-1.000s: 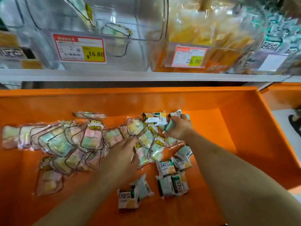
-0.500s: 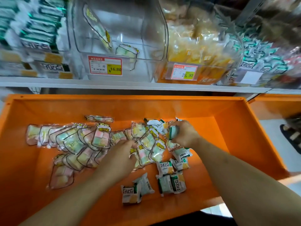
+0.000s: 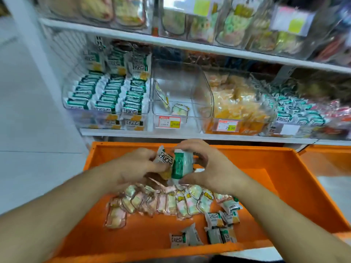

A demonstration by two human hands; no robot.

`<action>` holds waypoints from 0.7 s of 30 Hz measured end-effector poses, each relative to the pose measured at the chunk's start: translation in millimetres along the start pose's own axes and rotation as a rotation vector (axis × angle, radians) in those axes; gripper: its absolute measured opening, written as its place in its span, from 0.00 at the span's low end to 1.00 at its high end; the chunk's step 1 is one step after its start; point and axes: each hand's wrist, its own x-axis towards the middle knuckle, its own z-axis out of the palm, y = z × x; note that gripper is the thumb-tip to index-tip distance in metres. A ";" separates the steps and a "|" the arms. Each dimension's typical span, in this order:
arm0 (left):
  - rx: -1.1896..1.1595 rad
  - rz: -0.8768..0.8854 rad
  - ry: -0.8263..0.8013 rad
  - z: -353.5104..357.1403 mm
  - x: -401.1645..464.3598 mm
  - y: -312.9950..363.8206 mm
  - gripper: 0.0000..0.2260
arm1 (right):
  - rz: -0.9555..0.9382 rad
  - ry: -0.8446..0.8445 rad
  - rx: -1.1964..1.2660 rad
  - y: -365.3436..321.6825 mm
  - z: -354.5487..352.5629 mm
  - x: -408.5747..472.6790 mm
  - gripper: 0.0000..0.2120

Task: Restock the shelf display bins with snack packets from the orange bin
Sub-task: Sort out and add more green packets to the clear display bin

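Two hands are raised together above the far part of the big orange plastic bin point(image 3: 296, 179), and both hold snack packets. I see the left hand point(image 3: 136, 168) with its fingers curled around a white packet with dark printed characters point(image 3: 164, 158). The right hand point(image 3: 207, 168) grips a white and green wrapped packet point(image 3: 180, 166), thumb below and fingers over the top. These two packets touch each other between the hands.

On the orange floor of the bin, under my wrists, lies a row of clear packets with pastel pink, green and yellow cubes point(image 3: 171, 203), overlapping each other. Near the front edge of the bin lie several small white, green and yellow packets point(image 3: 220, 227), some beside each other in pairs.

Behind the bin is the white shelf point(image 3: 133, 132) with clear plastic display bins. The left display bin point(image 3: 106, 99) is filled with neat rows of white and green packets. The middle clear display bin point(image 3: 178, 95) holds only two of the pastel cube packets, and it has a red and yellow price label point(image 3: 169, 122) on the front. To the right of it, a bin of yellow-orange snack bags point(image 3: 237, 105) is full, and further right is another bin with white and green packets point(image 3: 296, 112). The upper shelf is blurred; I cannot tell its goods.
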 end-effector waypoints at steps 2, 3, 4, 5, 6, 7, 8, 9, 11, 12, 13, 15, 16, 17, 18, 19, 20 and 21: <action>0.056 0.024 0.051 -12.8 -23.1 3.2 0.12 | -0.045 0.077 -0.028 -19.1 3.5 -7.6 0.32; 0.066 0.036 0.091 -17.9 -33.0 3.7 0.13 | -0.060 0.120 -0.034 -26.3 5.4 -10.7 0.31; 0.047 0.038 0.134 -22.8 -41.1 3.0 0.12 | -0.065 0.157 -0.019 -31.1 8.0 -13.0 0.30; 0.003 0.036 0.166 -26.4 -48.9 2.5 0.12 | -0.066 0.181 0.010 -35.8 10.6 -15.2 0.29; -0.046 0.032 0.187 -29.0 -55.2 1.9 0.11 | -0.063 0.194 0.039 -39.0 13.3 -16.9 0.29; -0.094 0.030 0.201 -30.5 -60.7 1.2 0.11 | -0.057 0.203 0.063 -41.1 16.4 -17.5 0.29; -0.140 0.029 0.217 -31.7 -63.9 0.3 0.11 | -0.050 0.203 0.085 -41.7 19.4 -16.9 0.30; -0.176 0.029 0.233 -31.2 -65.8 -0.4 0.11 | -0.043 0.199 0.109 -42.4 22.2 -15.4 0.32; -0.227 0.033 0.262 -28.6 -64.4 -2.0 0.11 | -0.066 0.192 0.179 -45.4 26.2 -11.3 0.32; -0.250 0.030 0.270 -26.5 -62.0 -3.3 0.11 | -0.088 0.189 0.234 -47.1 27.0 -9.4 0.31; -0.271 0.024 0.272 -24.1 -59.6 -4.3 0.11 | -0.112 0.186 0.281 -48.5 27.8 -7.4 0.30; -0.324 0.014 0.263 -20.0 -55.1 -4.5 0.10 | -0.159 0.181 0.332 -49.7 28.4 -3.7 0.28; -0.368 0.011 0.254 -18.1 -53.2 -2.7 0.09 | -0.175 0.176 0.348 -49.1 28.8 -2.3 0.28; -0.418 0.010 0.239 -16.7 -51.7 -0.3 0.09 | -0.181 0.169 0.369 -47.7 29.8 -0.9 0.29; -0.465 0.014 0.220 -15.6 -50.1 2.5 0.09 | -0.180 0.163 0.392 -47.0 31.2 0.7 0.29; -0.502 0.026 0.194 -14.7 -48.2 4.7 0.09 | -0.177 0.159 0.403 -46.6 32.6 2.0 0.30; -0.526 0.044 0.164 -13.8 -46.5 6.3 0.10 | -0.172 0.156 0.396 -46.0 34.6 3.2 0.30; -0.536 0.069 0.136 -13.4 -44.8 7.1 0.11 | -0.166 0.155 0.366 -44.9 37.3 4.5 0.30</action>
